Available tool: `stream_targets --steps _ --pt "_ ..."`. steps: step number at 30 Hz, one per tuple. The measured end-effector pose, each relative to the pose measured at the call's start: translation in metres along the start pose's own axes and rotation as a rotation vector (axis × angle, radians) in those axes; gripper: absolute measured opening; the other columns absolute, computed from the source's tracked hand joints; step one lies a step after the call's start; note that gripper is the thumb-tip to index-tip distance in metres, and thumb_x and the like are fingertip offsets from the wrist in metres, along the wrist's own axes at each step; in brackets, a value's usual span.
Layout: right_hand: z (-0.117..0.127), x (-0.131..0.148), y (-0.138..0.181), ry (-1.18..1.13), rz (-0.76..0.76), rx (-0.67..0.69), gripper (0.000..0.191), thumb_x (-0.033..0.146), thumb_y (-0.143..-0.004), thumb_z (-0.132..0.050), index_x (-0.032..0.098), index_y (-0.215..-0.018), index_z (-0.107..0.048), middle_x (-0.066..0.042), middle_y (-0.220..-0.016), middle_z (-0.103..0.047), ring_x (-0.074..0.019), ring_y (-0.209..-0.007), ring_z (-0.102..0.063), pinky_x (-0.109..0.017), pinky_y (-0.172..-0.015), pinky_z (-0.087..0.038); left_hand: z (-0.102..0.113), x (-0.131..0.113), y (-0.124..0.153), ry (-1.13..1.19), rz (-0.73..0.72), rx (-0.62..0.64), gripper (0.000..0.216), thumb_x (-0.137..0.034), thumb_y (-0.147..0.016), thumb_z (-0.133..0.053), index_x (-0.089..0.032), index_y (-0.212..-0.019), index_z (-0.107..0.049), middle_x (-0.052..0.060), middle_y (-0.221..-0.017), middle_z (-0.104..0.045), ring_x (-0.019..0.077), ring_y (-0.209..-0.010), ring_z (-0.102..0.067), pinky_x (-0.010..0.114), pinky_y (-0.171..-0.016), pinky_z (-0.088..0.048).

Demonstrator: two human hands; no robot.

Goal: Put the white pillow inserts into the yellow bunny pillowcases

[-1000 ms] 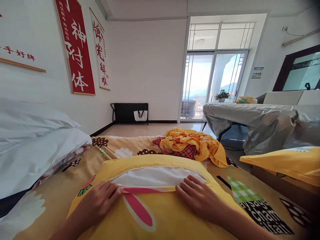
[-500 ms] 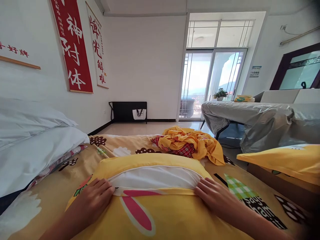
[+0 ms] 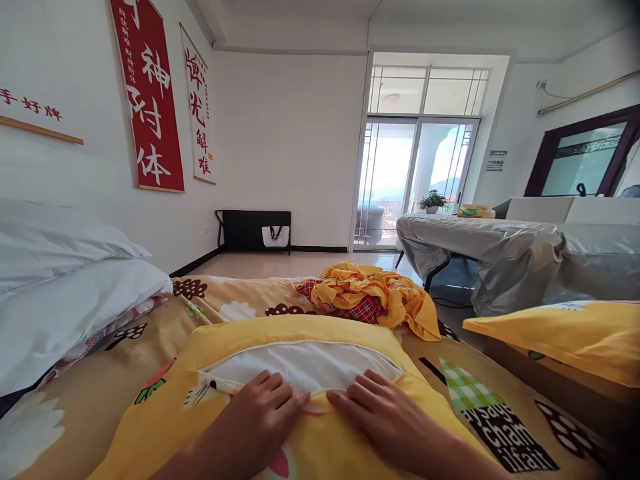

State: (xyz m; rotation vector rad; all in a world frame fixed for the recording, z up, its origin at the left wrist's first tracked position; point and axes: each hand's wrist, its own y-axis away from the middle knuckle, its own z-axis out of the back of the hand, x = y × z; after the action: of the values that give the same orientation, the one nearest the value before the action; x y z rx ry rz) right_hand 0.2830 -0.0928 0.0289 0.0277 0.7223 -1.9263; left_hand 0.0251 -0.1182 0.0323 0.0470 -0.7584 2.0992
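Note:
A yellow pillowcase (image 3: pixel 320 323) with a printed rabbit lies on the bed in front of me. Its opening gapes, and a white pillow (image 3: pixel 310 363) shows inside. My left hand (image 3: pixel 267 413) grips the near edge of the opening, fingers curled over it. Close beside it, my right hand (image 3: pixel 377 410) pinches the same edge a little to the right. A short stretch of hem shows between the two thumbs. The hands and forearms hide part of the rabbit print.
Bunched orange cloth (image 3: pixel 373 293) lies across the far side of the patterned bedsheet (image 3: pixel 240 297). White pillows (image 3: pixel 85 293) are stacked at left. Another yellow pillow (image 3: pixel 565 333) sits at right. Beyond stands a table (image 3: pixel 480 233) under a silvery cover.
Both hands have moved inward from the two ends of the opening to its middle. The near edge now sags toward me and the gap looks wider. The camera view has tilted up slightly.

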Motion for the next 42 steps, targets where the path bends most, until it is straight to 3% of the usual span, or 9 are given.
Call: stream_targets --steps 4,7,14,19,23,26,29,35,42 --pt "0.0 0.004 0.001 0.106 0.123 0.0 0.032 0.017 -0.097 -0.031 0.012 -0.121 -0.053 -0.006 -0.084 -0.065 -0.0164 -0.068 -0.053 -0.033 -0.068 -0.043 0.0 0.001 0.007 -0.009 -0.088 -0.096 0.025 -0.014 -0.093 -0.039 -0.013 -0.11 -0.056 0.005 -0.078 -0.063 0.0195 -0.069 -0.054 0.034 -0.07 -0.045" --pt "0.002 0.005 0.006 0.095 0.126 0.019 0.034 0.017 -0.096 -0.031 0.013 -0.122 -0.053 -0.007 -0.085 -0.067 -0.0169 -0.066 -0.054 -0.033 -0.066 -0.043 0.003 0.005 0.017 0.058 -0.012 -0.086 0.025 -0.017 -0.094 -0.036 -0.017 -0.1 -0.059 0.005 -0.076 -0.063 0.0187 -0.067 -0.055 0.031 -0.065 -0.044" --pt "0.006 -0.004 0.006 -0.25 -0.315 0.111 0.033 0.024 -0.097 -0.033 0.022 -0.118 -0.057 -0.005 -0.082 -0.068 -0.0158 -0.074 -0.061 -0.028 -0.07 -0.043 0.009 0.027 0.043 0.273 0.502 0.069 0.034 -0.029 -0.095 -0.032 -0.02 -0.066 -0.047 0.001 -0.063 -0.062 0.0144 -0.058 -0.06 0.023 -0.054 -0.041" --pt "0.005 0.003 -0.038 -0.258 -0.307 0.241 0.027 0.025 -0.092 -0.042 0.019 -0.074 -0.061 -0.004 -0.076 -0.063 -0.0148 -0.072 -0.054 -0.027 -0.067 -0.038 -0.001 0.032 0.05 0.316 0.612 0.055 0.023 -0.033 -0.094 -0.034 -0.022 -0.095 -0.054 -0.003 -0.06 -0.066 0.0156 -0.055 -0.064 0.022 -0.051 -0.043" --pt "0.006 0.012 -0.073 -0.473 -0.272 0.288 0.008 0.018 -0.08 -0.052 0.018 -0.08 -0.06 -0.003 -0.088 -0.06 -0.0137 -0.081 -0.052 -0.024 -0.073 -0.039 -0.011 0.031 0.055 0.284 0.549 -0.024 0.021 -0.037 -0.093 -0.042 -0.023 -0.098 -0.057 -0.002 -0.07 -0.071 0.0151 -0.06 -0.067 0.021 -0.053 -0.046" --pt "0.002 0.013 -0.088 -0.635 -0.288 0.373 0.005 0.017 -0.074 -0.055 0.017 -0.078 -0.058 -0.002 -0.082 -0.059 -0.0125 -0.076 -0.05 -0.023 -0.07 -0.039 -0.01 0.024 0.055 0.11 0.369 -0.146 0.02 -0.028 -0.094 -0.041 -0.022 -0.106 -0.056 0.002 -0.076 -0.069 0.0162 -0.064 -0.066 0.024 -0.055 -0.048" --pt "-0.001 0.011 -0.094 -0.729 -0.37 0.39 0.003 0.017 -0.074 -0.052 0.017 -0.075 -0.055 0.001 -0.073 -0.054 -0.0108 -0.068 -0.045 -0.022 -0.063 -0.035 -0.003 0.013 0.047 -0.064 0.166 -0.19 0.026 -0.018 -0.094 -0.037 -0.019 -0.11 -0.057 0.006 -0.08 -0.066 0.0193 -0.07 -0.062 0.03 -0.061 -0.049" --pt "-0.006 0.002 -0.094 -1.033 -0.594 0.364 0.006 0.02 -0.075 -0.052 0.017 -0.073 -0.048 0.005 -0.065 -0.041 -0.009 -0.062 -0.036 -0.022 -0.057 -0.03 0.005 0.005 0.033 -0.16 0.0 -0.242 0.029 -0.011 -0.093 -0.034 -0.007 -0.11 -0.058 0.011 -0.081 -0.064 0.0196 -0.072 -0.057 0.034 -0.065 -0.05" --pt "-0.006 0.001 -0.092 -0.786 -0.588 0.365 0.01 0.022 -0.081 -0.046 0.019 -0.072 -0.044 0.003 -0.068 -0.045 -0.0105 -0.063 -0.036 -0.024 -0.058 -0.029 0.007 0.003 0.037 -0.1 -0.047 -0.281 0.035 -0.01 -0.095 -0.027 -0.006 -0.105 -0.06 0.008 -0.078 -0.064 0.0168 -0.066 -0.054 0.03 -0.062 -0.046"
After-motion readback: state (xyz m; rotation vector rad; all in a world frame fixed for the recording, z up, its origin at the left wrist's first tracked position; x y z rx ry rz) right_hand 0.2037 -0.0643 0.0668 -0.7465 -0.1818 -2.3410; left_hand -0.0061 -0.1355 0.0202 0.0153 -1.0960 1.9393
